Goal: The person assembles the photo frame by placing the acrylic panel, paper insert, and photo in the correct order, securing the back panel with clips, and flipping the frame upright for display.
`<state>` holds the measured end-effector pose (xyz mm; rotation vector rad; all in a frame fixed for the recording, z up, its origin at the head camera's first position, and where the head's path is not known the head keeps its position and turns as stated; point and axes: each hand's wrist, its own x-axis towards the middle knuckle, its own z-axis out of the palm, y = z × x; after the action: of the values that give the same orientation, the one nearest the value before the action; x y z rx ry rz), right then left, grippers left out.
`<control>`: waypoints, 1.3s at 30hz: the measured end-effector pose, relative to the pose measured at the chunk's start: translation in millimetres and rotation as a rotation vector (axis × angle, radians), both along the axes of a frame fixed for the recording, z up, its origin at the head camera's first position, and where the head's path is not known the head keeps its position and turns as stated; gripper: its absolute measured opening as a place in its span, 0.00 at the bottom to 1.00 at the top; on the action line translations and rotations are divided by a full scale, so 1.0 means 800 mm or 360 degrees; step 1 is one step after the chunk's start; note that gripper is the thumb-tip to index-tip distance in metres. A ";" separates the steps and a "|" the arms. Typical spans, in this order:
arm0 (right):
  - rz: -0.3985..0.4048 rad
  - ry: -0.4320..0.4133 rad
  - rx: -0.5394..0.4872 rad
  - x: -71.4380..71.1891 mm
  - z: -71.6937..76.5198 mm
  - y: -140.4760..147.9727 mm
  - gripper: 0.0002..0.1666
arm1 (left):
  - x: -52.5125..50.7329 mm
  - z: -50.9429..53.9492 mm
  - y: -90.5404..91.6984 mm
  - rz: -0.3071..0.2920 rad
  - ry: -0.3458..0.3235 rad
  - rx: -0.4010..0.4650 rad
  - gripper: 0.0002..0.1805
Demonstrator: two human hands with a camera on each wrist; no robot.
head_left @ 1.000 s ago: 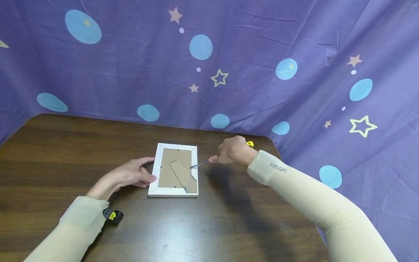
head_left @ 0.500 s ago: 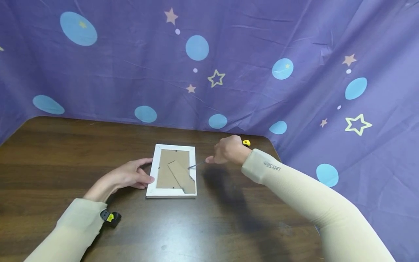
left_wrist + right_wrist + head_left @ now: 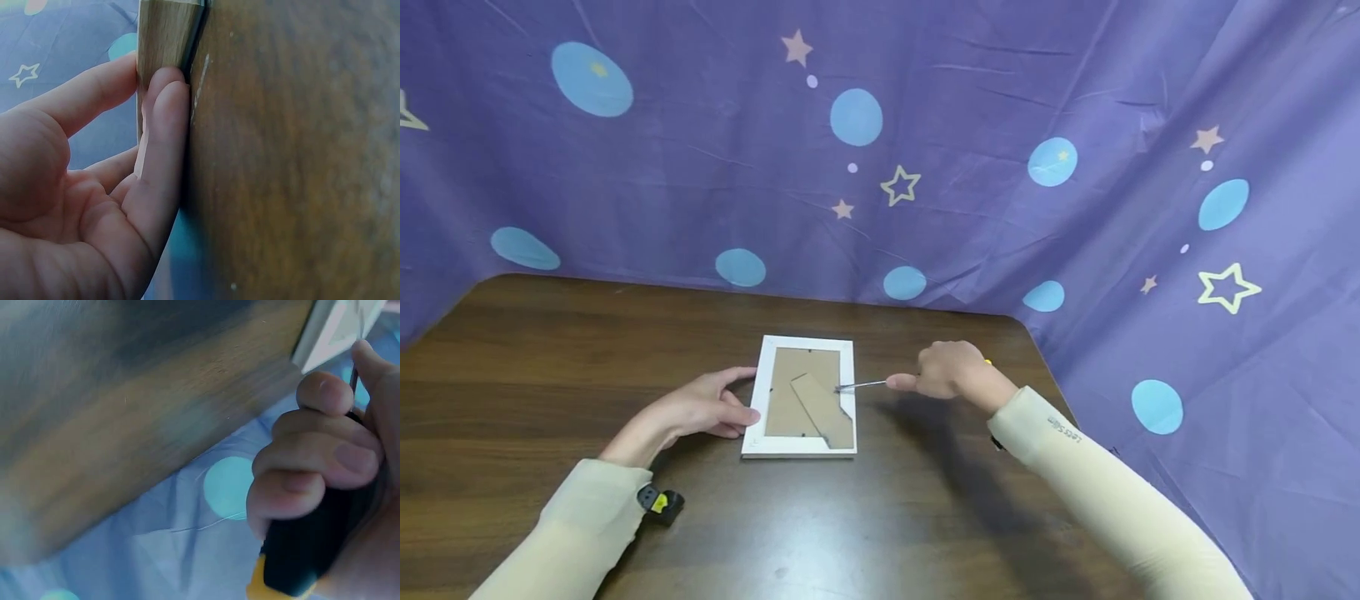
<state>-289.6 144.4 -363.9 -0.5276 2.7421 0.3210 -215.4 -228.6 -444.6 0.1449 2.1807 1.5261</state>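
A white picture frame (image 3: 802, 444) lies back side up on the table, with a brown backing board (image 3: 812, 360) and a slanted stand flap (image 3: 816, 404). My left hand (image 3: 703, 404) holds its left edge, thumb on the rim; in the left wrist view the fingers (image 3: 159, 144) lie along its wood-coloured side. My right hand (image 3: 951, 369) grips a screwdriver (image 3: 312, 544) by its black and yellow handle. Its thin metal shaft (image 3: 868, 384) reaches over the frame's right rim, and the tip is at the board's right edge near a small dark tab. Whether they touch cannot be told.
The brown wooden table (image 3: 587, 350) has rounded far corners. A purple curtain (image 3: 700, 167) with stars and blue spots hangs behind it and along its right side. A black wrist strap (image 3: 661, 502) sits on the left sleeve.
My right hand has shifted slightly right and nearer, and the screwdriver shaft now lies flatter, its tip still at the board's right edge. My left hand keeps its hold on the picture frame.
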 end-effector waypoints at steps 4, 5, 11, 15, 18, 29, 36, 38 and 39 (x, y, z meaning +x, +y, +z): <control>-0.0027 -0.0018 -0.0232 -0.001 -0.006 0.021 0.49 | 0.000 -0.001 0.004 0.0005 -0.0011 0.0008 0.53; -0.0038 -0.0023 -0.0295 -0.001 -0.007 0.027 0.48 | 0.000 -0.001 0.004 0.0009 -0.0014 0.0005 0.53; -0.0098 -0.0025 -0.0665 0.000 -0.026 0.063 0.33 | -0.001 0.000 0.002 0.0009 -0.0002 0.0004 0.52; -0.0144 0.0055 -0.0795 0.003 -0.045 0.080 0.24 | 0.000 0.000 0.002 0.0019 -0.0018 0.0005 0.53; -0.0159 0.0086 -0.0870 0.002 -0.061 0.089 0.19 | 0.002 0.001 0.003 0.0029 -0.0032 -0.0001 0.53; -0.0220 0.0198 -0.1006 -0.034 -0.133 0.127 0.09 | 0.003 0.004 0.004 0.0026 -0.0027 -0.0010 0.52; -0.0407 0.0123 -0.1002 -0.013 -0.085 0.115 0.10 | 0.003 0.004 0.003 0.0029 -0.0021 -0.0025 0.51; -0.0411 0.0146 -0.0975 -0.016 -0.086 0.120 0.09 | 0.002 0.004 0.002 0.0029 -0.0017 -0.0019 0.51; -0.0410 0.0156 -0.0970 -0.018 -0.087 0.122 0.09 | 0.003 0.004 0.001 0.0030 -0.0017 -0.0016 0.51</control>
<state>-304.3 242.4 -433.2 -0.2929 2.9336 -0.5825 -213.3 -227.9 -441.5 0.1131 2.1868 1.5227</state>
